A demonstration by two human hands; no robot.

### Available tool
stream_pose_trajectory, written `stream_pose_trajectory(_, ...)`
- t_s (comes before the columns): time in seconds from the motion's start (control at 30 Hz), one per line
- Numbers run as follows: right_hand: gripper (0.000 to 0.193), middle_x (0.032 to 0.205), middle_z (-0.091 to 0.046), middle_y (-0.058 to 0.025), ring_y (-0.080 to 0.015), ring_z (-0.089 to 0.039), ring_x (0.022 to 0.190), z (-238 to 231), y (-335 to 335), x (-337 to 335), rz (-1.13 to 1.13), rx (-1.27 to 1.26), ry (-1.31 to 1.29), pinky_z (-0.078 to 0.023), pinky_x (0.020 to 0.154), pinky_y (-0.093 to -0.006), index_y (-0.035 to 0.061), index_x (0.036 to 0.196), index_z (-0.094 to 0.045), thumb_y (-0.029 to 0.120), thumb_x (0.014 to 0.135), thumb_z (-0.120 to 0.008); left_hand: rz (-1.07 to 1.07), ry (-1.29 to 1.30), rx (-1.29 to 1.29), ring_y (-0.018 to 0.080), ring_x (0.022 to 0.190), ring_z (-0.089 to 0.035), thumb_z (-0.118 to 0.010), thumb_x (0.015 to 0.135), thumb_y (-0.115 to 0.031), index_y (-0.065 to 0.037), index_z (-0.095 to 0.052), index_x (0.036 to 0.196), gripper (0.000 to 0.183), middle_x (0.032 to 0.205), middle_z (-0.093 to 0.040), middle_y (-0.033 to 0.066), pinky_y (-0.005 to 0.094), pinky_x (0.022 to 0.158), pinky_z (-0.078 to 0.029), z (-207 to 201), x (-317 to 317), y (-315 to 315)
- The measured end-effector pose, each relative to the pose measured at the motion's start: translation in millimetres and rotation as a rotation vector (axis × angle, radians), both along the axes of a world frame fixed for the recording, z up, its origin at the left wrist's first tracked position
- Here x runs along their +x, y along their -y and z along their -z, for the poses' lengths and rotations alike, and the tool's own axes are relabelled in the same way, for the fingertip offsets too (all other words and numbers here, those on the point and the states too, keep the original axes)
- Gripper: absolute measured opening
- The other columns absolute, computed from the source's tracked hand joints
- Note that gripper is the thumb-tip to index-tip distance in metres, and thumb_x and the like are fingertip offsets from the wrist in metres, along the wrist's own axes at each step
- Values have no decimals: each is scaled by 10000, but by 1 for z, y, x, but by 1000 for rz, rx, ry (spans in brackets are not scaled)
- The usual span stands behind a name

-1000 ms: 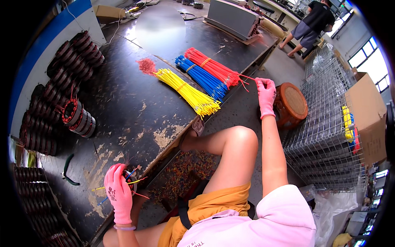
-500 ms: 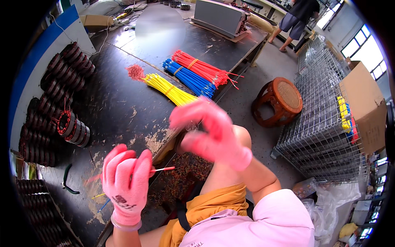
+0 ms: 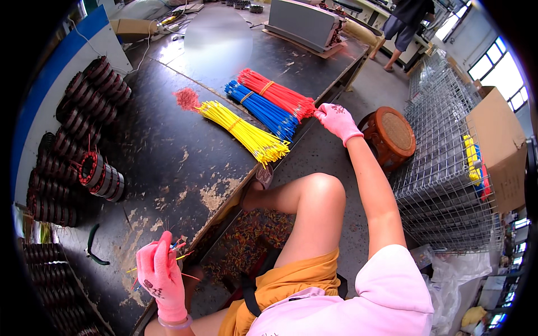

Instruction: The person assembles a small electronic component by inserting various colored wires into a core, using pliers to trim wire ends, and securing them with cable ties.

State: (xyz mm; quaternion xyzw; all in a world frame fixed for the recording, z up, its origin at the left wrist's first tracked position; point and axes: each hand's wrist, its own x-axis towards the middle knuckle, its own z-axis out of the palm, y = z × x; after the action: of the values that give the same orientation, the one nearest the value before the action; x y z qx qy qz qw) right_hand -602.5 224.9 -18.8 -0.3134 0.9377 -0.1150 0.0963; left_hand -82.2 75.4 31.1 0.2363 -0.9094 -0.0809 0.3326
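My right hand (image 3: 338, 122), in a pink glove, reaches out past the table's edge. Its fingers pinch the near end of the red wire bundle (image 3: 280, 92); how many wires they grip is hidden. Beside that lie a blue wire bundle (image 3: 260, 106) and a yellow wire bundle (image 3: 241, 130), each bound with a band. Low over the near left of the table, my left hand (image 3: 159, 271), also gloved, is closed around thin wires. A yellow wire (image 3: 184, 257) and a red wire (image 3: 191, 276) stick out around its fingers, with blue bits nearby.
Wound stator cores (image 3: 67, 145) are stacked along the left, with one stator (image 3: 101, 176) nearer. A small reddish wire heap (image 3: 186, 99) lies beyond the yellow bundle. To the right are a wooden stool (image 3: 394, 131) and a wire cage (image 3: 431, 145). Another person (image 3: 406, 25) stands far off.
My right hand has moved away from the left hand, right and forward, onto the red bundle's end. My left hand has dropped lower, and coloured wires now show at its fingertips.
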Motion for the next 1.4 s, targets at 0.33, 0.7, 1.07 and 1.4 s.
stream_pose_trajectory(0.33,259,1065,-748,-143,-374,-698,1042,-1,17,-10,73,-56,-222,-544,873,-495,108,1126,-675,293,1002,-542,-108,-61,77,312,1002,-652,-630,954,-16,-38,-698,1237,292,1147,-629,163,383,840,-556,-3,11,-2)
stream_pose_trajectory(0.7,257,1120,-736,-99,-294,-700,1046,6,7,-15,-65,-394,-88,-544,916,-392,144,1169,-736,252,1004,-572,-138,-30,91,273,1085,-623,-544,942,108,-3,-673,1265,366,1244,-587,145,338,882,-540,7,33,3)
stream_pose_trajectory(1.07,172,989,-733,-62,-285,-708,957,22,57,-21,-229,-381,-492,-563,831,-429,171,1026,-744,268,944,-627,-109,-150,177,229,1046,-606,-486,961,91,-14,-637,1332,415,1280,-525,137,295,876,-517,13,28,8)
stream_pose_trajectory(1.4,218,884,-698,-132,-288,-679,845,-23,103,140,-514,-847,-176,-540,757,-394,77,1023,-773,276,945,-732,-273,-122,176,245,884,-676,-624,953,46,-39,-666,1230,293,1092,-611,124,338,784,-565,5,50,23)
